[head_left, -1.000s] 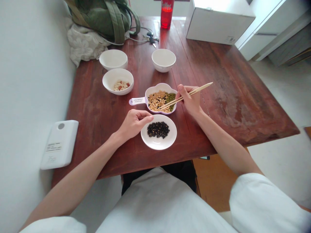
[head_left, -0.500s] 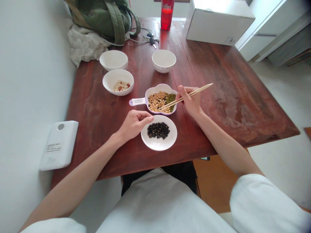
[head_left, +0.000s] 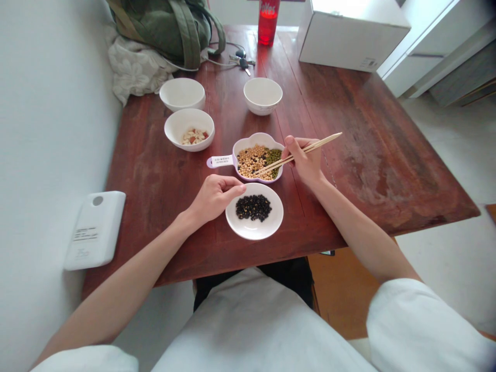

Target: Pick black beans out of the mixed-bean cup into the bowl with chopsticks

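My right hand is closed around a pair of wooden chopsticks. Their tips rest among the soybeans in a flower-shaped, purple-rimmed dish with a handle. Green mung beans lie at this dish's right side, and a few dark beans are mixed in with the soybeans. Directly in front of it stands a small white plate with a heap of black beans. My left hand grips this plate's upper left rim between thumb and fingers.
Behind on the left are a white bowl with nuts or flakes and another white bowl. A third bowl stands further right. Around the edges are a backpack, keys, a red bottle, a white box and a white power bank.
The view has shifted very slightly. Both hands, the chopsticks and the plate keep practically the same places.
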The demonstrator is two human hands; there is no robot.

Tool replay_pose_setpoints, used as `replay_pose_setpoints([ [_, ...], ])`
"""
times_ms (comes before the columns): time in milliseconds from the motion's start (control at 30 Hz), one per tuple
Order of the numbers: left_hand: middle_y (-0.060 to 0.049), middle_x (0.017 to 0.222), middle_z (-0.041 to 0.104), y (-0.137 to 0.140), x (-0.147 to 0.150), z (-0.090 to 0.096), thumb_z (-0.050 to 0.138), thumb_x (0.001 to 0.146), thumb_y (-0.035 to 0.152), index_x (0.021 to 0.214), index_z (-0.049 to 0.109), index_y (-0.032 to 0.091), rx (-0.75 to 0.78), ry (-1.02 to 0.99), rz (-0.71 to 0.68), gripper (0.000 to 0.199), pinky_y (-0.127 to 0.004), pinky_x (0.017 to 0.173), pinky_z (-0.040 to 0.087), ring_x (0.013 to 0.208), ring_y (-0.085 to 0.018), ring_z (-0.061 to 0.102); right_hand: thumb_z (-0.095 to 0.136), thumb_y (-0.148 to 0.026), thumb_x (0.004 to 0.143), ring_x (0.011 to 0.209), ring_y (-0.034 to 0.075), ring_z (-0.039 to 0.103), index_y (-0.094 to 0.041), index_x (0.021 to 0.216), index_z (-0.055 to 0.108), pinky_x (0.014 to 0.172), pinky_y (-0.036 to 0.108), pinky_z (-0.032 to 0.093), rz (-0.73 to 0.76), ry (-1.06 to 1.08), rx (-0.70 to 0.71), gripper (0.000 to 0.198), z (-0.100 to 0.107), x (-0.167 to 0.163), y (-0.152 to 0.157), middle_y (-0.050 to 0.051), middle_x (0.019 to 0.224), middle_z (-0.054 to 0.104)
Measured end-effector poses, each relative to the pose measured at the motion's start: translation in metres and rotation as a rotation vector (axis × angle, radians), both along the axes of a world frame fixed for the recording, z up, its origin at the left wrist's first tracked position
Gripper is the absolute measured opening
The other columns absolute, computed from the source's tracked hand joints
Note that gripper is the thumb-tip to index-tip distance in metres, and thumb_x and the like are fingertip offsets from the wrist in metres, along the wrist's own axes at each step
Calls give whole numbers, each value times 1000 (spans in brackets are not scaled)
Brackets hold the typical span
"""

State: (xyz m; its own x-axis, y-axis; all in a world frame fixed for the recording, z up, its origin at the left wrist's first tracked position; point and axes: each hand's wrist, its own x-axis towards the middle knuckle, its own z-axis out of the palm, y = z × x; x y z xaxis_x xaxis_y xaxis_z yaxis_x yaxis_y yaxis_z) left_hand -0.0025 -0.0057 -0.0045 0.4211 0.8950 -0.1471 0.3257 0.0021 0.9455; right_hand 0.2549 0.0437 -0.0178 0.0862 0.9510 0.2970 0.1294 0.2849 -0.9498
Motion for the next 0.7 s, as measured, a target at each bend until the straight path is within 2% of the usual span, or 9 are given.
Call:
replay_pose_setpoints([
  [700,-6,70,73,0,0,0,68,87,42,82,78,9,18,9,-7,35,-20,51,42,59,-14,61,65,-63,86,35,6,42,-18,52,66,38,24,25,11,8,21,57,0,0,0,-1,41,54],
])
